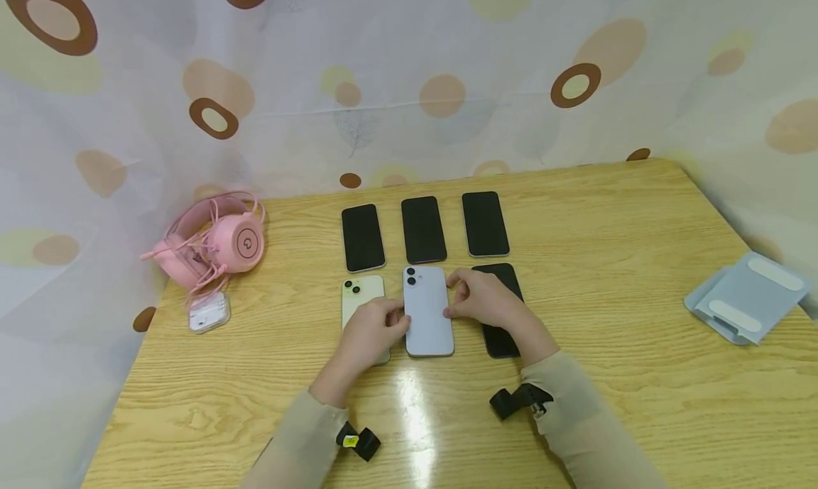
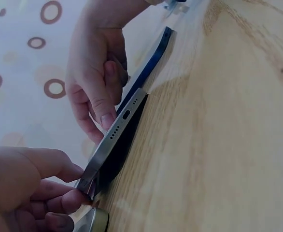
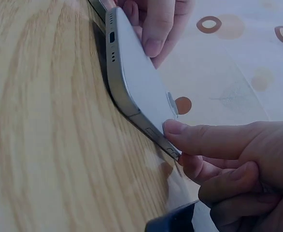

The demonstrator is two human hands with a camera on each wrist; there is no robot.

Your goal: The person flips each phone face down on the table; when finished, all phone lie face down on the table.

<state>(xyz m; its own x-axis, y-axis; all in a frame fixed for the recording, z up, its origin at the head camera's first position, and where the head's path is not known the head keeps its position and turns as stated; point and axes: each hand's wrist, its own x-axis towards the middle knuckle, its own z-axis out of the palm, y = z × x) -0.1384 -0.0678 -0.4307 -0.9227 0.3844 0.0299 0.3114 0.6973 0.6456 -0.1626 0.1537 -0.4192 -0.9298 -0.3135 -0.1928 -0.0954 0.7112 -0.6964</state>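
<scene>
A pale lavender smartphone [image 1: 428,326] lies back side up, its two lenses at the far left corner. My left hand [image 1: 372,329] pinches its left edge between thumb and fingers. On the opposite edge, my right hand [image 1: 488,301] pinches with thumb and fingertips. In the left wrist view, a dark gap shows under the phone's bottom end [image 2: 115,133], so it appears slightly off the tabletop. A pale yellow smartphone [image 1: 367,294], back up, is partly hidden beneath my left hand. Beside my right hand is a black-faced smartphone [image 1: 500,340], partly covered by that hand and wrist.
Behind stand three dark-screened smartphones in a row, left [image 1: 363,238], middle [image 1: 424,230] and right [image 1: 485,224]. Pink headphones [image 1: 236,244] and a small white case [image 1: 209,314] are on the left of the wooden table [image 1: 607,262]. A light blue folding stand [image 1: 748,297] sits far right.
</scene>
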